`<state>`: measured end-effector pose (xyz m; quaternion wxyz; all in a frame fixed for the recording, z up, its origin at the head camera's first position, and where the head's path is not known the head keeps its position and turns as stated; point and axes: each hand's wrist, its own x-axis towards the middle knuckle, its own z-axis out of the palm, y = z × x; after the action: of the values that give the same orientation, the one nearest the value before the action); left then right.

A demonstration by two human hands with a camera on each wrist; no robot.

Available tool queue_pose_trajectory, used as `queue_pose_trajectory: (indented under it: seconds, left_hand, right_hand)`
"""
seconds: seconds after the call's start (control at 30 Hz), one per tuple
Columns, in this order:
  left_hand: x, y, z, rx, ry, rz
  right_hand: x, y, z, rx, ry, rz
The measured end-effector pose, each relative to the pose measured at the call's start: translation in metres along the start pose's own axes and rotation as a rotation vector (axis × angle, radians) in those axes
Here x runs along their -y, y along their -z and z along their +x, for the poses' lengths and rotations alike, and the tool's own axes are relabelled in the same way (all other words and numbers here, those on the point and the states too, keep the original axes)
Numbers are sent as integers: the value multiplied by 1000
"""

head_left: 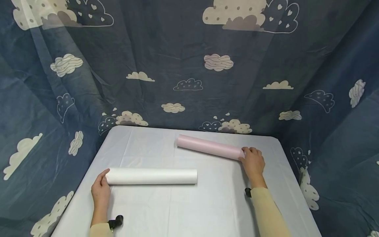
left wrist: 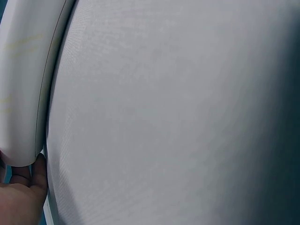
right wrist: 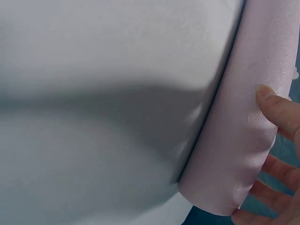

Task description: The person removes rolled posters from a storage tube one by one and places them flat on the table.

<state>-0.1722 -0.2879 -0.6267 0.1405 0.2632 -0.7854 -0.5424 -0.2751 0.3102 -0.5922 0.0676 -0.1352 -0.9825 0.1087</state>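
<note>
Your left hand [head_left: 101, 191] gripped white roll [head_left: 151, 176] at 9 o'clock end; right hand [head_left: 253, 162] clasped pink roll [head_left: 209, 147], 3 o'clock end. Both rolls lay unopened on table [head_left: 183, 210].

No readable text, label, brand or number on either roll, the tablecloth or the backdrop.

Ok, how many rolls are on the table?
2. A white roll lies near the left hand, which holds its end; a pink roll lies farther back, its end held by the right hand.
</note>
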Motion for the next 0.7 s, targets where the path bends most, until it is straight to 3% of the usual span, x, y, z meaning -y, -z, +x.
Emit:
queue_pose_trajectory:
  seconds: [0.4, 0.7]
  left_hand:
    - [-1, -2, 0, -12, 0, -7]
    - [-1, -1, -1, -1, 1, -15]
  right_hand:
    - [20, -3, 21, 21, 46, -3]
    - [21, -8, 22, 11, 58, -19]
